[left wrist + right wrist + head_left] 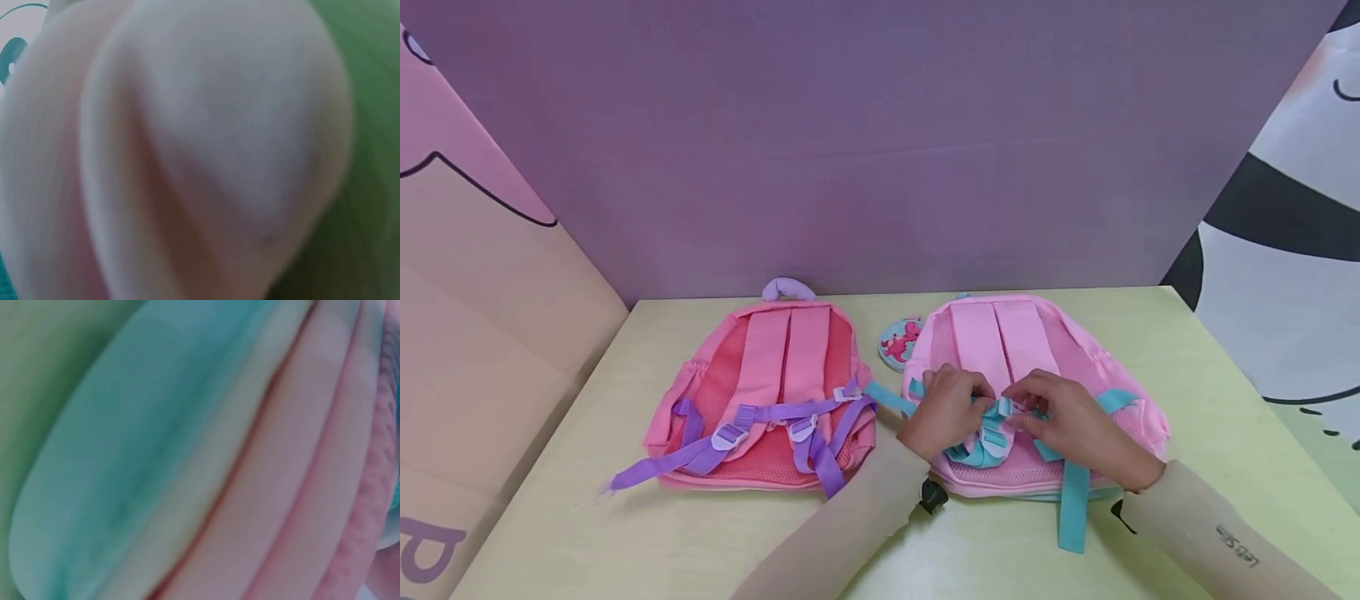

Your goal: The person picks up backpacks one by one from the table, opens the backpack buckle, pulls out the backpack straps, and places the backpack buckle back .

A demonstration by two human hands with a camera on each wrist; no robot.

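A light pink backpack (1090,367) lies with its padded shoulder straps facing up in the head view. Over its middle, my left hand (946,410) curls its fingers round a teal strap beside a small teal buckle (1003,407). From the other side my right hand (1067,421) pinches at that buckle with thumb and fingertips. A second teal buckle (993,440) sits just below. Blurred skin of the left hand (219,125) fills most of the left wrist view. The right wrist view shows the backpack's teal and pink edge (137,450) up close.
To the left lies a coral pink backpack (767,358) with purple straps and a purple handle (787,288). A round teal tag (899,343) with a pink figure rests between the bags. A loose teal strap end (1074,508) hangs over the pink bag's front edge onto the table (970,558).
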